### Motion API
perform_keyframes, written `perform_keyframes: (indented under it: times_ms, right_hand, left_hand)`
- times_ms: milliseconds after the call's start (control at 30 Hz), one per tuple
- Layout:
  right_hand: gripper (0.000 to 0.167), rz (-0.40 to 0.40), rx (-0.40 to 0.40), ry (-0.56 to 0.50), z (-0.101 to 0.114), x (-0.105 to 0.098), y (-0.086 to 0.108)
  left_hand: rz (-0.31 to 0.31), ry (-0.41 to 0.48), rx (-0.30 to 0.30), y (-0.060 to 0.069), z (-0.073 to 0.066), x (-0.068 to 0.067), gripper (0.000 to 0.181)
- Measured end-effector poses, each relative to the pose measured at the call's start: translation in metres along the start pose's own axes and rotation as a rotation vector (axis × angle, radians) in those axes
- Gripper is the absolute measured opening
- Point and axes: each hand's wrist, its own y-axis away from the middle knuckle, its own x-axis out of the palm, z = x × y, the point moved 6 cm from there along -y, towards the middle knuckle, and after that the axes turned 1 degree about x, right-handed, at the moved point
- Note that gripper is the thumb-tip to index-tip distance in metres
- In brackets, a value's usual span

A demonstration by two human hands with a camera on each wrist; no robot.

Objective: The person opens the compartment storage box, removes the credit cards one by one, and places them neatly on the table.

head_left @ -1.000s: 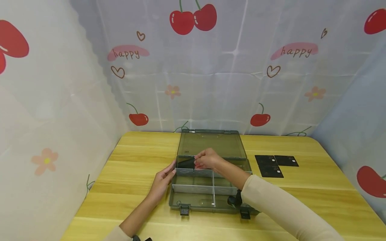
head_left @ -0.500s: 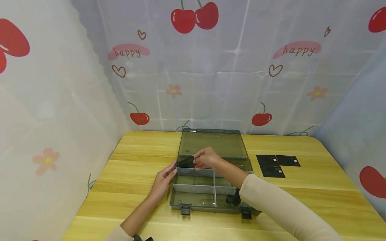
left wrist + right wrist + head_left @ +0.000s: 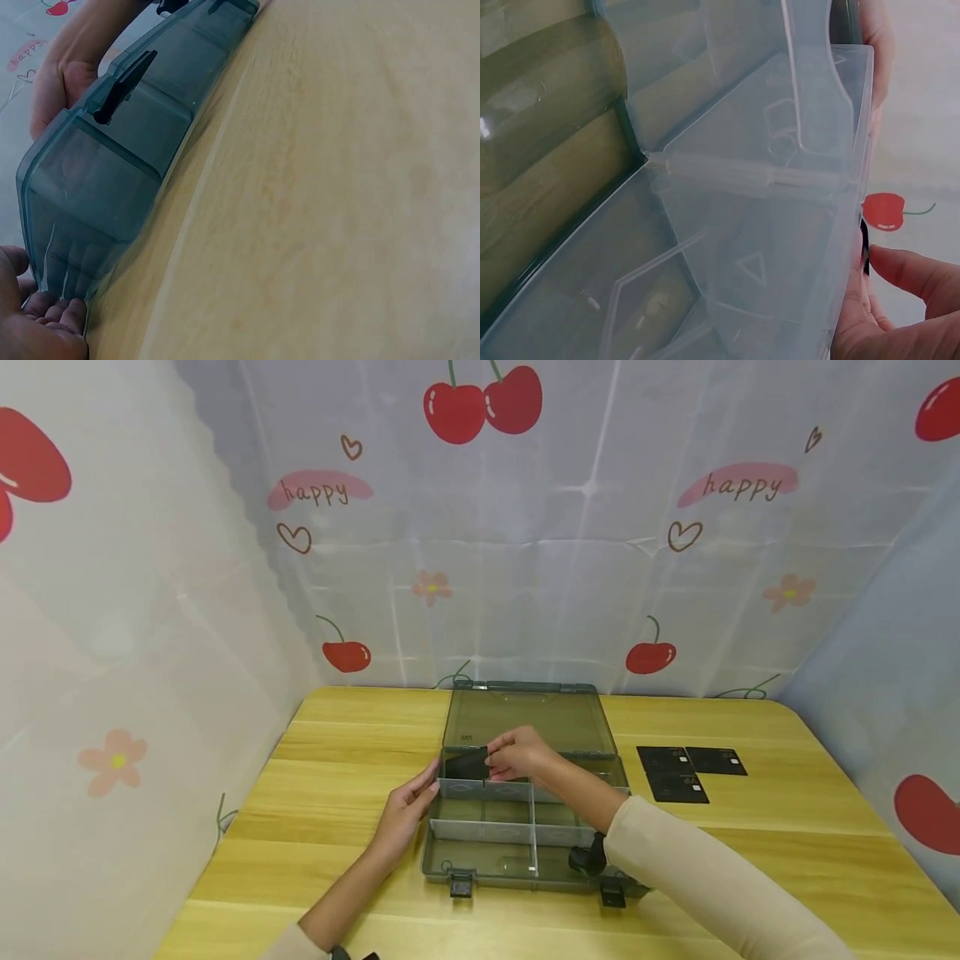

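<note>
A clear grey-green compartment box (image 3: 480, 855) lies with its lid (image 3: 528, 718) folded back. In the head view, my right hand (image 3: 517, 753) pinches a thin black card (image 3: 468, 764) at the back left compartment. The right wrist view shows only the card's dark edge (image 3: 865, 244) between thumb and fingers. My left hand (image 3: 401, 814) holds the box's left side, fingers bent against the end wall, as in the left wrist view (image 3: 52, 322). How far down the card reaches is hard to tell.
Three black cards (image 3: 675, 787) lie on the wooden table (image 3: 352, 735) to the right of the box. White dividers (image 3: 480, 831) split the box into compartments. Two dark latches (image 3: 461, 885) hang at its front. A cherry-patterned curtain (image 3: 525, 610) stands behind.
My right hand has shifted slightly to the right with the black card, and more of its dark face shows in the compartment. My left hand stays on the box.
</note>
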Motion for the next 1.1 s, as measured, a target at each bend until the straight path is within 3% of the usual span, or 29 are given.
perform_keyframes:
  times_ms: [633,1100]
  right_hand:
    - [0.033,-0.011,-0.047,-0.065,0.003,-0.014,0.016]
    - [0.036,-0.006,-0.084,-0.127,0.001,-0.023,0.025]
  left_hand:
    - [0.018,-0.009,0.016,0.001,-0.002,0.001,0.053]
    - [0.015,-0.033,-0.006,0.002,-0.004,0.001,0.054]
